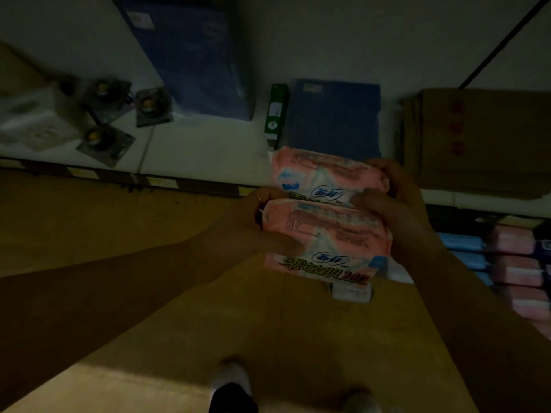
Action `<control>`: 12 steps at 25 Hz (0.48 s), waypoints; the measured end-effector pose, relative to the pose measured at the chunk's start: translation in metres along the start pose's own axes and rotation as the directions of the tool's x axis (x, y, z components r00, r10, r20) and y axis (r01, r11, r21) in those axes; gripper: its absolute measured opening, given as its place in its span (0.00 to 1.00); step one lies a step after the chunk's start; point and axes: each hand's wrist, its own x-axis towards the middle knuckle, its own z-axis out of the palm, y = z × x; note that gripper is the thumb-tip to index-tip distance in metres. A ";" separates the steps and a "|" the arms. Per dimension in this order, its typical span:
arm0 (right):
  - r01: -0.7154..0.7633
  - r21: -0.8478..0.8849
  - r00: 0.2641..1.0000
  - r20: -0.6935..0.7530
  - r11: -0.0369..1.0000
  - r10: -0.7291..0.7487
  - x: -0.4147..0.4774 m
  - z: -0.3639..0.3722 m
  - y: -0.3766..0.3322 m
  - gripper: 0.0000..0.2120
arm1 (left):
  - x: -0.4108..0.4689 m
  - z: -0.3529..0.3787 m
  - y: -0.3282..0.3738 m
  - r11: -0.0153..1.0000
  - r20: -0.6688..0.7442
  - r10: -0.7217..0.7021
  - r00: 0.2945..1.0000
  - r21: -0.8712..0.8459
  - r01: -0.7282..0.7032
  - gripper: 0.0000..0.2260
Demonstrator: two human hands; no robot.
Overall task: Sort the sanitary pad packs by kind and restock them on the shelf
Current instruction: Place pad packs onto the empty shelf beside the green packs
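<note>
Blue box, green carton, flattened cardboard behind pink packs

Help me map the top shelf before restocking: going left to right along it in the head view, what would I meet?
White box → dark square items → tall blue box → green box → flat blue box → cardboard stack.

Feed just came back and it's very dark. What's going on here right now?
A person grips two pink pad packs, stacked edge to edge, between both hands: the left hand at one end, the right hand at the other. The far pack is over the front edge of the white shelf, before a blue box. The near pack is short of the edge. Neither has been released. Stocked packs fill a lower shelf at right.
</note>
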 end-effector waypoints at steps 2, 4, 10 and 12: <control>0.005 -0.003 1.000 0.005 1.000 -0.005 -0.018 0.003 -0.043 0.19 | -0.028 0.009 0.035 1.000 0.019 0.017 1.000 -0.009 -0.016 0.25; 0.019 -0.007 1.000 0.000 1.000 -0.019 -0.036 0.008 -0.089 0.19 | -0.054 0.015 0.071 1.000 0.037 0.029 0.999 -0.003 -0.028 0.25; 0.102 -0.018 0.994 0.030 0.995 -0.102 -0.098 0.038 -0.240 0.20 | -0.155 0.025 0.202 0.983 0.092 0.149 0.985 0.094 -0.158 0.26; 0.136 -0.017 0.991 0.019 0.991 -0.135 -0.119 0.050 -0.286 0.21 | -0.190 0.026 0.242 0.966 0.097 0.188 0.977 0.162 -0.202 0.29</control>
